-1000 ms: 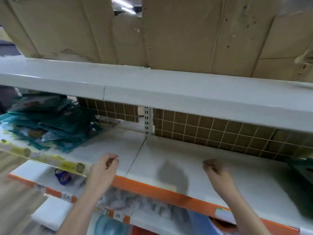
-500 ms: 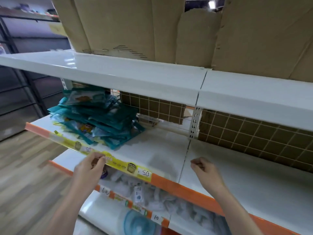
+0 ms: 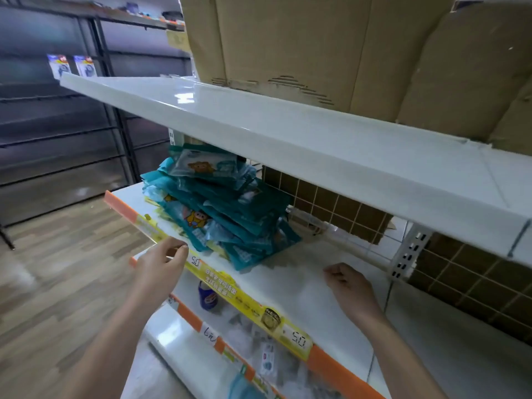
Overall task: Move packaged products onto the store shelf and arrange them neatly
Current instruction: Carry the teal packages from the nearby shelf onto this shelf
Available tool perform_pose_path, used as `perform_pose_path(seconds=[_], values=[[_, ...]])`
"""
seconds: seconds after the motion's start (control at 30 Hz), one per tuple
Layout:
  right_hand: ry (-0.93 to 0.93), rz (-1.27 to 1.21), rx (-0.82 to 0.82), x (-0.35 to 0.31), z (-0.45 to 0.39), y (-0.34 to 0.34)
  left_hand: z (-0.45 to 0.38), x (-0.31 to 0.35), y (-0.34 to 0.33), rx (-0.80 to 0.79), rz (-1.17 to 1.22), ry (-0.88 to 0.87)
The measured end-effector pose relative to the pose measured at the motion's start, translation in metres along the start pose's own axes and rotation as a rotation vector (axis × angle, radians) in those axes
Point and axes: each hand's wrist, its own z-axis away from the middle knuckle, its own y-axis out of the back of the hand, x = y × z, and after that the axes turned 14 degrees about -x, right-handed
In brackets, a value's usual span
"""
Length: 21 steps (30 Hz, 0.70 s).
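Two bare hands reach toward a white store shelf holding a heap of teal packets.

The left hand (image 3: 161, 262) at 8 o'clock has its fingers curled at the yellow price strip (image 3: 230, 286), holding nothing I can make out. The teal packets (image 3: 218, 205) lie piled at centre on the shelf (image 3: 302, 280). The right hand (image 3: 349, 286), at 4 o'clock, is curled into an empty fist over the shelf, well apart from the pile.
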Motion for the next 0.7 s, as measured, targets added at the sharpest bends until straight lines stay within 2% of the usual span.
perform_pose_path(seconds=[0.17, 0.43, 0.7], values=[[0.041, 0.049, -0.067, -0.02, -0.039, -0.022, -0.025, -0.01, 0.022, 0.045, -0.006, 0.026], [0.032, 0.043, -0.017, -0.066, -0.096, -0.065, -0.116, -0.031, 0.068, 0.059, -0.012, 0.001], [-0.059, 0.037, 0.036, -0.144, -0.16, -0.136, -0.233, -0.03, 0.109, -0.174, 0.089, 0.02]])
